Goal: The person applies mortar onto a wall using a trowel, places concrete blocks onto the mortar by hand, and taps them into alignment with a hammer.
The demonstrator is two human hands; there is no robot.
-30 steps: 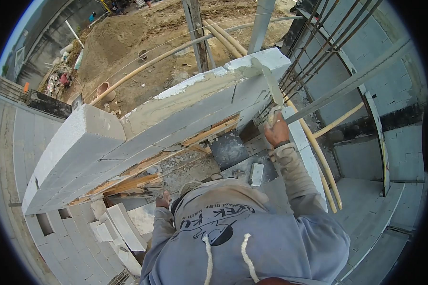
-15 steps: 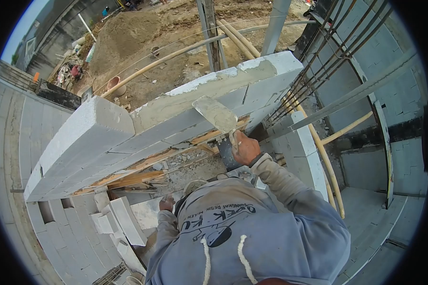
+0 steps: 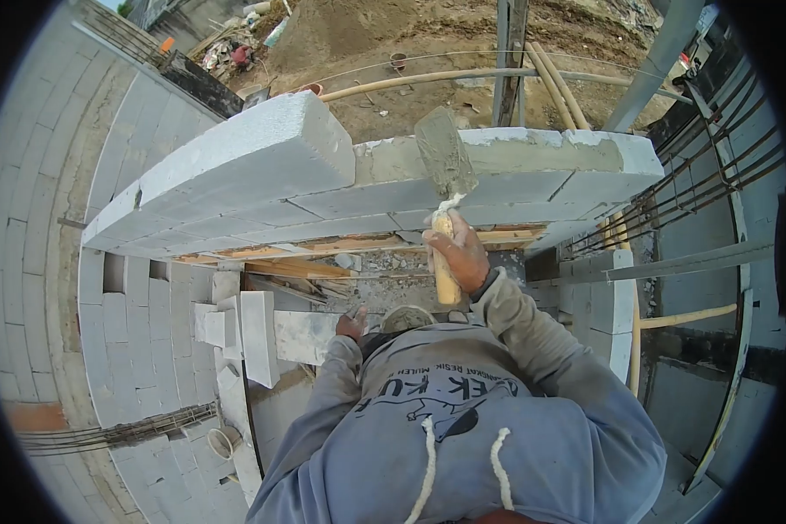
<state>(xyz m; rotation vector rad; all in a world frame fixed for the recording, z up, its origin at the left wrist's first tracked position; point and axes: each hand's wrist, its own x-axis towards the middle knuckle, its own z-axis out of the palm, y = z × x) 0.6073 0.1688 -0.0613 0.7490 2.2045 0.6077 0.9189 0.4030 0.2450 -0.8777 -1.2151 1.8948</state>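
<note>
My right hand [image 3: 465, 255] is closed around the yellowish wooden handle of a trowel [image 3: 446, 157]. Grey mortar coats its blade, which points away from me over the top of a low wall of pale blocks [image 3: 506, 189]. A bed of mortar [image 3: 541, 157] lies along that top. Left of the blade, one full block [image 3: 310, 144] stands higher than the mortar bed. Down by my body, my left hand [image 3: 353, 323] has its fingers partly apart and holds nothing I can see. Beside it is a pale, flat slab [image 3: 306, 337].
Loose blocks [image 3: 258, 336] are stacked at the lower left. Bare steel rods [image 3: 716, 166] jut out at the right, near a grey metal bar [image 3: 690, 262]. Wooden planks [image 3: 297, 268] and rubble lie below the wall. Bamboo poles [image 3: 559, 87] stand beyond it.
My view has turned, so the wall appears shifted to the right. The trowel has swung from slanting left to pointing nearly straight ahead, its blade now over the mortar bed.
</note>
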